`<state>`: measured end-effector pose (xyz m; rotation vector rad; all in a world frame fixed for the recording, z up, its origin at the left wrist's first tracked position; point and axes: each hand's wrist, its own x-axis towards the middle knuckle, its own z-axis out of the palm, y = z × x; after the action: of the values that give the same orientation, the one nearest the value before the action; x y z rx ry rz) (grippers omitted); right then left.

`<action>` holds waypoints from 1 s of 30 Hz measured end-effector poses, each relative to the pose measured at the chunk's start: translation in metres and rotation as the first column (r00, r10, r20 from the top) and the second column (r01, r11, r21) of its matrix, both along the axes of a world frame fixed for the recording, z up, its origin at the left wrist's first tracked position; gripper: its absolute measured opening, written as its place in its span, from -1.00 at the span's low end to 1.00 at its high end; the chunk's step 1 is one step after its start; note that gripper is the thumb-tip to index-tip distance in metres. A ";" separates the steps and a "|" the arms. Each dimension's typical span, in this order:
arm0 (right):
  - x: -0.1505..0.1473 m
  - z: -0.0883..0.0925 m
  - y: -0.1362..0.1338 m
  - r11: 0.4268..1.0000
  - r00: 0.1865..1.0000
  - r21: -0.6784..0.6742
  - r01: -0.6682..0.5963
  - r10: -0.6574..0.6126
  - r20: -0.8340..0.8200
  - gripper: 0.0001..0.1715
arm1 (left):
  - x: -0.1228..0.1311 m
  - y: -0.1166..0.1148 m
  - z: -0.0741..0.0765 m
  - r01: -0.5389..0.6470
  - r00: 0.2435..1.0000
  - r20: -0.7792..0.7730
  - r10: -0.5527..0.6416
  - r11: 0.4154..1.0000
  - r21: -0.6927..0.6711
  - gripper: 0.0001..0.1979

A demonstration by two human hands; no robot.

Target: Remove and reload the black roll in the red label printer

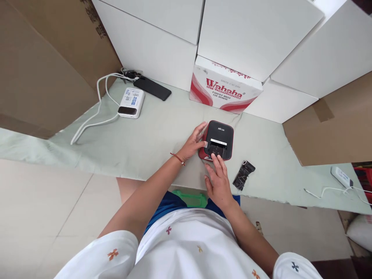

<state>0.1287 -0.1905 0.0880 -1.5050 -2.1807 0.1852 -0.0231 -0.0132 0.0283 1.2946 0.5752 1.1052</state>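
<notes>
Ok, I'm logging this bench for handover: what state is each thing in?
label printer, upright, white strip showing on top.
left hand, holding the printer's left side.
right hand, open, fingertips on the printer's front.
phone, flat, screen dark.
Wahaha box, closed.
power bank, lying flat.

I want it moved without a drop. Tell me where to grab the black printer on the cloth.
Probably best by its two side walls, from above. The printer is a squat, rounded box standing flat; the left hand cups its left wall, the right wall is free. Likely avoid the top slot, where the right hand rests its fingers.
</notes>
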 end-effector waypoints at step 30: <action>0.056 0.088 0.122 0.903 0.970 -0.368 0.221 -0.241 -0.009 -0.64 | 0.018 0.001 -0.025 -0.061 0.994 0.081 0.077 0.981 -0.184 -0.19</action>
<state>0.1842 -0.0686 0.1756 -1.9223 -1.9769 0.5714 -0.0055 -0.0119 0.0035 1.0704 0.6433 1.1335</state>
